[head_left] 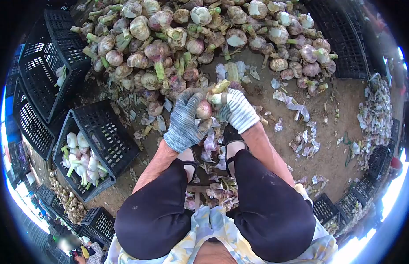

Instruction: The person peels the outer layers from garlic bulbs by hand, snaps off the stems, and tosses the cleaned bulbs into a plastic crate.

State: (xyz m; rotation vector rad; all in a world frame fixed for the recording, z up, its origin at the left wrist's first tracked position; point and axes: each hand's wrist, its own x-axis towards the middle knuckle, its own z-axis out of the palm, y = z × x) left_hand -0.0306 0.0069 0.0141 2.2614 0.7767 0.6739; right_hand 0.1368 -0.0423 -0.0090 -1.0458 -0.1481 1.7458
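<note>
Between my two gloved hands is a garlic bulb (204, 109) with pinkish-purple skin. My left hand (185, 118), in a grey-blue knit glove, is closed around the bulb from the left. My right hand (239, 109), in a white and grey striped glove, is closed at the bulb's upper right, by a pale stem (220, 86); its fingertips are partly hidden. Just beyond my hands lies a large heap of garlic bulbs (165, 48), many with soil and cut stems on them.
To my left, a tilted black plastic crate (108, 132) holds several cleaned white garlic bulbs (82, 158). More black crates (50, 66) stand behind it. Peeled skins (308, 138) litter the dirt floor (332, 163). Another person (88, 251) is at the lower left edge.
</note>
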